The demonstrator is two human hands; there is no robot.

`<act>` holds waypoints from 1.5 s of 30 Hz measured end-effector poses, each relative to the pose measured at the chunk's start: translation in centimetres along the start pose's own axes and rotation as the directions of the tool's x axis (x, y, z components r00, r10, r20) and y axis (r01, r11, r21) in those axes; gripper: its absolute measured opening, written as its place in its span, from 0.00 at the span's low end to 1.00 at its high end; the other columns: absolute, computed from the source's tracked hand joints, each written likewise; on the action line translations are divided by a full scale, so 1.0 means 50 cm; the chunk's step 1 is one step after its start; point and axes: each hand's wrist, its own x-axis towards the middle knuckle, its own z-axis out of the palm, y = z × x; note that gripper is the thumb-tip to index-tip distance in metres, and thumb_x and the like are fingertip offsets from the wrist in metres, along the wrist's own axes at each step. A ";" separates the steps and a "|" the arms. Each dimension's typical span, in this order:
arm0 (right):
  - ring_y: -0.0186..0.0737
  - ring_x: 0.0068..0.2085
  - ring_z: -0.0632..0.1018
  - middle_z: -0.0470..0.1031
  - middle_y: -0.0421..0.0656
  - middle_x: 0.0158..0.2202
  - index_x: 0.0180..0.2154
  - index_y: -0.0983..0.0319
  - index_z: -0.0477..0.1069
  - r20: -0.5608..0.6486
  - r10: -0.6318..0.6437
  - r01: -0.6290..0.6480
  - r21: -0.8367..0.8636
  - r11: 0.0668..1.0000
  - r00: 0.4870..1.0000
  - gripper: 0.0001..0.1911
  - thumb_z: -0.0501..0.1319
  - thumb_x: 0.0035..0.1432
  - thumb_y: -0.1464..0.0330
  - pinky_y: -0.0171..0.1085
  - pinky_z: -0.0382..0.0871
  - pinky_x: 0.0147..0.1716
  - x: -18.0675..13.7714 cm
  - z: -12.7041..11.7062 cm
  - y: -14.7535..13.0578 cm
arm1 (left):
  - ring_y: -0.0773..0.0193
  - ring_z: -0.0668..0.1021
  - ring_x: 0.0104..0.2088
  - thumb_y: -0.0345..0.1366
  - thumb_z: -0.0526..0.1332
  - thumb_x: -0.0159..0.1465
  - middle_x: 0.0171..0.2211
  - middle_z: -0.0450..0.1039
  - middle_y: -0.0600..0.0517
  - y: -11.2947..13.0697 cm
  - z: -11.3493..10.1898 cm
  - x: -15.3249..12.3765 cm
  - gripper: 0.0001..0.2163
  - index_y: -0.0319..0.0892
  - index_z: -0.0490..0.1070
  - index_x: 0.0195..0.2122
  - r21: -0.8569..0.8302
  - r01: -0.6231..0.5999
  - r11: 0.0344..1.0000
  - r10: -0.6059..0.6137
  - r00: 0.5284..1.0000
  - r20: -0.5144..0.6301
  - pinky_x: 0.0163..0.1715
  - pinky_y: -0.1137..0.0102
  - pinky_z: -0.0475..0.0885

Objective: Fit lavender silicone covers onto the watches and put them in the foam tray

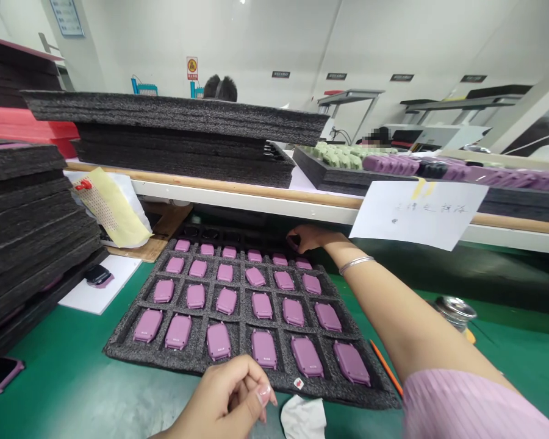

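Observation:
A black foam tray (132, 338) lies on the green mat, its pockets filled with several purple watch cases (226, 300). My right hand (308, 236) reaches over the tray to its far right corner, under the shelf, fingers closed on a purple case there. A silver bracelet (355, 263) sits on that wrist. My left hand (231, 395) rests at the tray's near edge, fingers curled in a loose fist with nothing visible inside.
Stacks of black foam sheets (27, 213) stand at left and on the shelf (178, 131). A paper note (416, 213) hangs from the shelf edge. A white cloth (304, 417), an orange pencil (387, 369), a metal lid (455, 310) and another person's head (220, 88) are nearby.

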 end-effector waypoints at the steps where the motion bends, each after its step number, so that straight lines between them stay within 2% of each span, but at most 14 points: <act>1: 0.45 0.49 0.79 0.74 0.48 0.54 0.55 0.62 0.71 -0.044 0.000 0.000 0.005 1.000 0.999 0.18 0.63 0.67 0.62 0.48 0.77 0.47 -0.005 -0.002 -0.004 | 0.73 0.66 0.20 0.63 0.55 0.64 0.25 0.68 0.53 0.004 0.000 0.000 0.27 0.40 0.68 0.35 -0.011 0.005 1.000 -0.005 1.000 0.001 0.20 0.76 0.61; 4: 0.46 0.51 0.78 0.73 0.48 0.56 0.55 0.61 0.71 -0.227 0.008 -0.001 0.032 0.999 0.974 0.17 0.62 0.68 0.62 0.50 0.76 0.50 -0.031 -0.008 -0.022 | 0.75 0.65 0.18 0.65 0.57 0.62 0.25 0.67 0.55 0.019 0.000 -0.002 0.28 0.40 0.67 0.33 -0.052 0.034 0.998 -0.033 0.999 0.002 0.18 0.77 0.60; 7: 0.47 0.54 0.77 0.73 0.48 0.58 0.54 0.61 0.72 -0.420 0.007 0.036 0.093 0.995 0.907 0.16 0.62 0.68 0.62 0.52 0.74 0.53 -0.079 -0.005 -0.066 | 0.76 0.65 0.17 0.63 0.60 0.61 0.25 0.67 0.56 0.025 0.001 -0.002 0.26 0.39 0.67 0.33 -0.091 0.054 0.994 -0.056 0.998 -0.015 0.17 0.78 0.59; 9: 0.50 0.58 0.75 0.73 0.49 0.59 0.53 0.61 0.73 -0.540 -0.028 0.123 0.142 0.982 0.841 0.18 0.65 0.65 0.62 0.55 0.70 0.58 -0.127 0.004 -0.117 | 0.76 0.66 0.16 0.62 0.62 0.59 0.24 0.67 0.56 0.025 0.000 0.000 0.26 0.40 0.67 0.33 -0.150 0.070 0.986 -0.074 0.997 -0.024 0.15 0.79 0.58; 11: 0.51 0.62 0.73 0.75 0.50 0.58 0.54 0.61 0.74 -0.635 -0.087 0.259 0.183 0.948 0.767 0.24 0.71 0.56 0.66 0.51 0.66 0.64 -0.189 0.019 -0.183 | 0.74 0.68 0.15 0.63 0.63 0.58 0.24 0.68 0.57 0.026 -0.004 0.002 0.27 0.40 0.67 0.35 -0.278 0.079 0.957 -0.094 0.995 -0.041 0.13 0.78 0.59; 13: 0.48 0.62 0.73 0.78 0.46 0.57 0.54 0.59 0.74 -0.692 -0.155 0.403 0.212 0.890 0.705 0.27 0.72 0.52 0.65 0.47 0.67 0.64 -0.261 0.039 -0.251 | 0.69 0.73 0.17 0.64 0.62 0.59 0.27 0.72 0.54 0.032 -0.009 0.003 0.28 0.41 0.68 0.40 -0.443 0.048 0.895 -0.097 0.991 -0.088 0.14 0.76 0.64; 16: 0.44 0.59 0.77 0.80 0.41 0.54 0.53 0.56 0.73 -0.736 -0.240 0.590 0.258 0.765 0.633 0.28 0.72 0.49 0.66 0.44 0.69 0.63 -0.358 0.070 -0.329 | 0.61 0.81 0.31 0.63 0.62 0.60 0.37 0.78 0.47 0.046 -0.013 -0.003 0.30 0.39 0.69 0.48 -0.583 -0.044 0.812 -0.057 0.987 -0.153 0.27 0.70 0.76; 19: 0.45 0.56 0.80 0.81 0.43 0.54 0.55 0.55 0.71 -0.787 -0.236 0.747 0.377 0.548 0.570 0.31 0.71 0.48 0.72 0.45 0.73 0.61 -0.413 0.099 -0.372 | 0.56 0.82 0.40 0.63 0.62 0.61 0.39 0.79 0.43 0.051 -0.008 -0.012 0.31 0.36 0.72 0.48 -0.590 -0.065 0.805 0.001 0.994 -0.108 0.44 0.62 0.77; 21: 0.45 0.55 0.81 0.81 0.43 0.54 0.55 0.54 0.72 -0.780 -0.201 0.753 0.449 0.481 0.593 0.31 0.70 0.48 0.74 0.44 0.76 0.57 -0.428 0.114 -0.386 | 0.53 0.82 0.43 0.63 0.63 0.60 0.40 0.80 0.42 0.049 -0.002 -0.017 0.31 0.36 0.73 0.48 -0.580 -0.048 0.813 0.018 0.998 -0.057 0.47 0.59 0.76; 25: 0.46 0.53 0.83 0.81 0.44 0.54 0.58 0.54 0.70 -0.737 -0.148 0.703 0.535 0.469 0.660 0.33 0.71 0.50 0.74 0.43 0.80 0.52 -0.440 0.127 -0.401 | 0.49 0.81 0.49 0.63 0.63 0.60 0.46 0.79 0.39 0.040 0.005 -0.024 0.33 0.36 0.72 0.52 -0.569 -0.031 0.822 0.025 1.000 -0.018 0.50 0.55 0.74; 29: 0.46 0.54 0.82 0.79 0.46 0.57 0.63 0.54 0.64 -0.740 -0.173 0.732 0.548 0.406 0.650 0.39 0.74 0.51 0.71 0.41 0.80 0.52 -0.450 0.126 -0.402 | 0.48 0.79 0.51 0.64 0.63 0.59 0.47 0.78 0.39 0.036 0.007 -0.027 0.36 0.37 0.71 0.55 -0.541 -0.001 0.841 -0.011 1.000 -0.019 0.50 0.56 0.75; 34: 0.41 0.51 0.83 0.82 0.43 0.52 0.56 0.55 0.71 -0.744 -0.196 0.727 0.502 0.469 0.639 0.31 0.74 0.51 0.71 0.37 0.79 0.53 -0.454 0.129 -0.394 | 0.53 0.81 0.45 0.65 0.62 0.58 0.45 0.78 0.42 0.033 0.011 -0.030 0.36 0.36 0.69 0.54 -0.507 0.027 0.861 -0.038 0.999 -0.012 0.46 0.59 0.75; 40: 0.43 0.53 0.82 0.81 0.44 0.54 0.57 0.56 0.70 -0.742 -0.216 0.742 0.506 0.440 0.634 0.31 0.72 0.52 0.73 0.40 0.79 0.55 -0.456 0.130 -0.390 | 0.60 0.80 0.39 0.66 0.60 0.60 0.43 0.78 0.45 0.036 0.011 -0.036 0.33 0.37 0.71 0.48 -0.432 0.019 0.902 -0.028 1.000 -0.013 0.41 0.66 0.74; 45: 0.43 0.53 0.83 0.80 0.44 0.55 0.57 0.55 0.70 -0.737 -0.221 0.740 0.511 0.437 0.639 0.31 0.72 0.52 0.72 0.40 0.80 0.54 -0.455 0.133 -0.390 | 0.59 0.79 0.39 0.65 0.59 0.62 0.39 0.78 0.46 0.036 0.010 -0.036 0.31 0.38 0.71 0.47 -0.415 0.004 0.910 -0.008 1.000 -0.008 0.42 0.65 0.74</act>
